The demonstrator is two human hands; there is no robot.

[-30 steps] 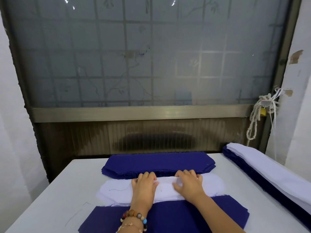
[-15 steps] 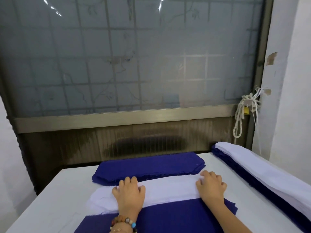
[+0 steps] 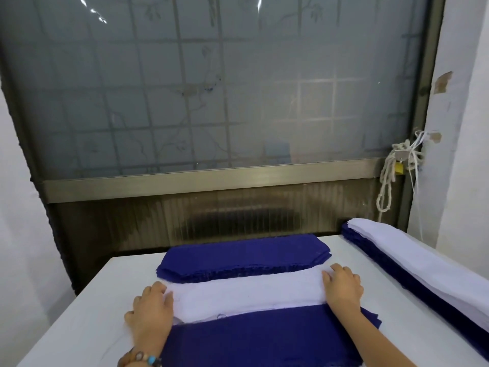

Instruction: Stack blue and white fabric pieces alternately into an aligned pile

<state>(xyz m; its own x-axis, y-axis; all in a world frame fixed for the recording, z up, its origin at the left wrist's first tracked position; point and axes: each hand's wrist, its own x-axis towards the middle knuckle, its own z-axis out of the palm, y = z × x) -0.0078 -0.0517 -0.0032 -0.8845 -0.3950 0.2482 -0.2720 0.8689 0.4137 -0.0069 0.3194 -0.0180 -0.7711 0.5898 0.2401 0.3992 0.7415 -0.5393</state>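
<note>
A stack of white fabric pieces (image 3: 246, 295) lies across the middle of the table. Behind it sits a stack of blue pieces (image 3: 243, 255). In front of it, nearest me, lies a blue piece (image 3: 264, 337) that overlaps the white stack's near edge. My left hand (image 3: 150, 311) rests flat on the left end of the white stack, fingers at its edge. My right hand (image 3: 342, 286) rests flat on the right end. Both palms face down with fingers relaxed.
A long pile of alternating blue and white pieces (image 3: 423, 271) runs along the right side of the white table (image 3: 87, 313). A frosted window (image 3: 211, 88) and dark wall panel stand behind the table. A knotted white cord (image 3: 394, 170) hangs at the right.
Both hands have slid apart from the middle of the white stack out to its two ends. The head has turned a little, shifting the view.
</note>
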